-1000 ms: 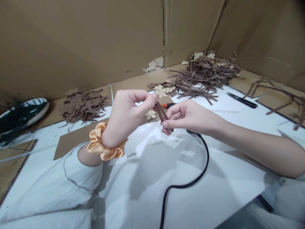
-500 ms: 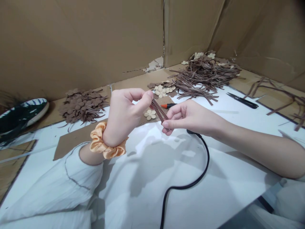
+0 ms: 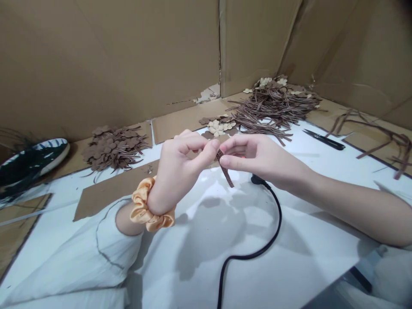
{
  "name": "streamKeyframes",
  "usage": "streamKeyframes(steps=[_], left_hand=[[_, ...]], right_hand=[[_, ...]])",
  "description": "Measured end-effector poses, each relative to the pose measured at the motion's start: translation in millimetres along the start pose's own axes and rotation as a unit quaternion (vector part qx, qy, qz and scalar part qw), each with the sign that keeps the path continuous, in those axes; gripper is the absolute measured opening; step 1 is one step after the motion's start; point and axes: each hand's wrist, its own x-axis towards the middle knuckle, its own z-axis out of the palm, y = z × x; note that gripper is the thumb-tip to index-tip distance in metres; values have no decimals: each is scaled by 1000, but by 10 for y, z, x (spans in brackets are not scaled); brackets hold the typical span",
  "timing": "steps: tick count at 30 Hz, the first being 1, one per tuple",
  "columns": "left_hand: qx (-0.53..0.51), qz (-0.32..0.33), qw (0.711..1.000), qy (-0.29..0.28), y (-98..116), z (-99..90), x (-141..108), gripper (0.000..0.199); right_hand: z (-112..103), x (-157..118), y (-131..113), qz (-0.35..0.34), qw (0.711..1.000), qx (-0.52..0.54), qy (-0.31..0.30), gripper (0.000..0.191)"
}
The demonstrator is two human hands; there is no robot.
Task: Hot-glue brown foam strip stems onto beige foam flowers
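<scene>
A short brown checked ribbon strip (image 3: 226, 174) is held between my hands above the white work surface, its lower end hanging free. My left hand (image 3: 185, 161), with an orange satin scrunchie (image 3: 144, 208) at the wrist, pinches the strip's upper part between thumb and forefinger. From the other side, my right hand (image 3: 257, 156) has thumb and fingertips closed on the strip's edge, close to the left thumb. Behind the right fingers, a tool on a black cord (image 3: 278, 214) is mostly hidden.
Brown fabric flowers (image 3: 109, 148) lie in a pile at left, near a patterned dish (image 3: 51, 148). Cream flowers (image 3: 219, 127) and a heap of brown ribbon strips (image 3: 277, 107) lie behind my hands. Black thread snips (image 3: 323, 139) rest at right. Cardboard walls (image 3: 112, 56) close off the back.
My hands have come closer together and slightly lower. The strip, earlier stretched between them, now hangs below the fingertips. The cream flower and orange-tipped tool behind are now mostly covered.
</scene>
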Motion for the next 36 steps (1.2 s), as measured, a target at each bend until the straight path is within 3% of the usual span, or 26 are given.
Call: streamKeyframes(steps=[3,19,27,36], left_hand=[[-4,1,1000,-10,15,13,-23,29],[-109,-70,984,-121,32,-19,10,26],[-78,-72,990,-95,11,-9,-7,29],[16,19,999,-21,-19,40,-47,31]], right_hand=[[18,-9,22,27,999,27,-12,24],[0,-26,54,-1,1000,7,20,21],[24,-37,28,43,999,13,4,27],[43,-67,30,46,998,15,39,29]])
